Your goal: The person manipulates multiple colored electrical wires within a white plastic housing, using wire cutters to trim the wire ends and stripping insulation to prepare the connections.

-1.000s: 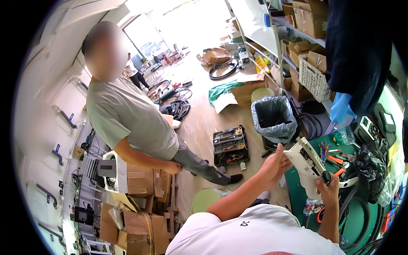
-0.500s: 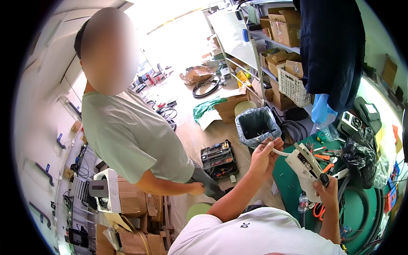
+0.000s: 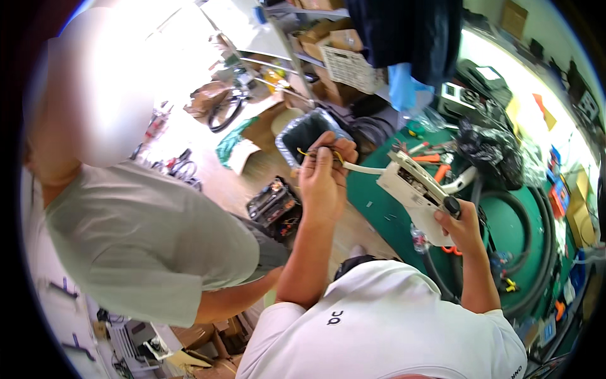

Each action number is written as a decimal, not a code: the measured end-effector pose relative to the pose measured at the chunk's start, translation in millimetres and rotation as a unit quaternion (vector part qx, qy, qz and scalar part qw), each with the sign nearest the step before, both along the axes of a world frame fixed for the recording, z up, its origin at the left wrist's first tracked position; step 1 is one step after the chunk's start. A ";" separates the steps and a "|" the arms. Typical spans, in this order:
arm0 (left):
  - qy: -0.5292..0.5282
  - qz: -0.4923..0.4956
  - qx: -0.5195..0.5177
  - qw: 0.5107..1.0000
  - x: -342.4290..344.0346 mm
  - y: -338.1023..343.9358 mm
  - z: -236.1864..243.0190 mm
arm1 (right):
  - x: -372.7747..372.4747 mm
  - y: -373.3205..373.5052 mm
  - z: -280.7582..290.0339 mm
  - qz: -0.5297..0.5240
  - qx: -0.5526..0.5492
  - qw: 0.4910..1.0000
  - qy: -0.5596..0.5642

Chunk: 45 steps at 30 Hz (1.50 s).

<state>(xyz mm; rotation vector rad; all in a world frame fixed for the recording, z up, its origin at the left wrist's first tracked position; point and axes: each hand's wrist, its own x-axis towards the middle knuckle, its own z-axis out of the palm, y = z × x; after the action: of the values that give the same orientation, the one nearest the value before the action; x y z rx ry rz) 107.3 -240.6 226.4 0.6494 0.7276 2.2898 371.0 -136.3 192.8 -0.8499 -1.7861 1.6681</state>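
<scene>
My left hand is raised in front of me and pinches the thin yellow and dark wire ends of a white cable. The cable runs right into a white plastic housing with its inside showing. My right hand grips that housing from below, beside a black knob. Both hands hover over the edge of a green bench mat.
A person in a grey-green T-shirt stands close on my left. Below my hands are a bin with a dark liner and an open toolbox on the floor. Black hose, orange-handled pliers and a black bag lie on the mat.
My left hand has come off the housing and drawn the cable's wire ends out to the left. The view has shifted, and the other person now fills more of the left side.
</scene>
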 end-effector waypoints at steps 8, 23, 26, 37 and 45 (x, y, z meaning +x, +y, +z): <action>-0.004 -0.061 -0.017 0.998 -6.1 20.0 -9.7 | 18.3 -5.9 -2.4 -0.070 0.008 0.997 -0.016; -0.080 -0.102 -0.055 0.990 -48.0 46.7 -52.2 | 3.1 -11.6 -4.6 -0.147 0.010 0.989 -0.023; -0.078 -0.115 -0.061 0.988 -53.7 48.5 -56.8 | -3.5 -12.0 -7.4 -0.182 0.012 0.982 -0.056; -0.035 -0.111 -0.093 0.989 -64.5 89.5 -60.4 | 7.4 -20.5 -13.2 -0.259 -0.015 0.965 -0.047; -0.058 -0.176 -0.122 0.975 -41.8 113.7 -61.2 | 35.0 -29.5 -18.3 -0.319 -0.027 0.946 -0.047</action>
<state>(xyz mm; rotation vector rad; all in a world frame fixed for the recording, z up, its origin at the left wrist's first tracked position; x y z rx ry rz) 65.5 -126.9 165.2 0.4800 0.7559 1.8607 406.0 -165.8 174.5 -1.3724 -1.3146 1.2620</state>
